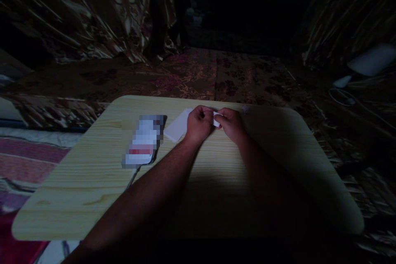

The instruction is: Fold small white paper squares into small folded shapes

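My left hand (199,123) and my right hand (230,123) are close together over the far middle of a small wooden table (222,165). Between them is a small piece of white paper (217,119), pinched by the thumb and fingers of my right hand. The closed fingers of my left hand meet its left end. Larger white paper (177,126) lies flat on the table just left of my left hand, which covers its right edge. Further left rests a phone (144,138) with a lit, blurred-out screen and a cable at its near end.
A small pale crumpled bit (246,109) lies beyond my right hand. Behind the table is a ledge with patterned cloth (192,70), with curtains (123,8) above. A white lamp-like object (373,60) with a cord stands at right. Striped bedding (27,159) is at left.
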`<state>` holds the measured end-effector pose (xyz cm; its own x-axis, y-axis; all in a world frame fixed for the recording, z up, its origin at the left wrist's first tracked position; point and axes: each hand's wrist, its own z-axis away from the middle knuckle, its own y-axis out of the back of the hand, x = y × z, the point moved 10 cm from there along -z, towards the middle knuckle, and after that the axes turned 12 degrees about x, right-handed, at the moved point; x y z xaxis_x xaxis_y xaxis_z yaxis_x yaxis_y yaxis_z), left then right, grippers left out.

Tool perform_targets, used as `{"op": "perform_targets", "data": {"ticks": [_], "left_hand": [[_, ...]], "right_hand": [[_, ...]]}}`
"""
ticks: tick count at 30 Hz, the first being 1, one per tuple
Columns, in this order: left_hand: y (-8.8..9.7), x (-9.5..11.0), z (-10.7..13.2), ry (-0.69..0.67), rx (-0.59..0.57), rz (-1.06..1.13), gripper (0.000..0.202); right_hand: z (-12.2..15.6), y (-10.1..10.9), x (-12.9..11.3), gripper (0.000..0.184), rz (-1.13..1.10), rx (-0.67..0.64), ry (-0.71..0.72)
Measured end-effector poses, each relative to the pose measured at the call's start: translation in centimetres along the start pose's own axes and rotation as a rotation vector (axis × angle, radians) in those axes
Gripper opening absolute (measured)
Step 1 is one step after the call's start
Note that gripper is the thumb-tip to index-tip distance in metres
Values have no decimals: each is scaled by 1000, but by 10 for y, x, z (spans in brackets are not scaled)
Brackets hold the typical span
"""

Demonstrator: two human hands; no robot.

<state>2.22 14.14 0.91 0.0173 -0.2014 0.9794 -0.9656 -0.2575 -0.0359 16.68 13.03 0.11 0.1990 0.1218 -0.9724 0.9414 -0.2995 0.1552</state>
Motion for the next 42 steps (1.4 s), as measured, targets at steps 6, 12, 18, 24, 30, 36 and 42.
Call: {"op": "perform_targets", "data": {"ticks": [6, 12, 18, 24, 30, 36, 42], "left_hand": [[0, -2, 0, 41, -3, 35, 18], [2, -1, -1, 51, 24, 61, 17], [2, -10, -4, 112, 19, 121, 17], [1, -11, -5, 126, 7, 181, 18], [0, -7, -2, 106, 11, 163, 18], [-1, -8, -2, 118, 9, 175, 15], [-1, -10, -4, 90, 9, 174, 15]], "right_hand": [[1, -2, -1, 16, -39, -6, -21], [2, -2, -1, 15, -54, -12, -54], [3, -2, -2, 19, -73, -4, -72], [2, -3, -2, 23, -105, -19, -52], [2, -3, -2, 23, -110, -11, -61], [2, -2, -3, 22, -117, -5, -78], [2, -3, -2, 17, -62, -15, -61]]}}
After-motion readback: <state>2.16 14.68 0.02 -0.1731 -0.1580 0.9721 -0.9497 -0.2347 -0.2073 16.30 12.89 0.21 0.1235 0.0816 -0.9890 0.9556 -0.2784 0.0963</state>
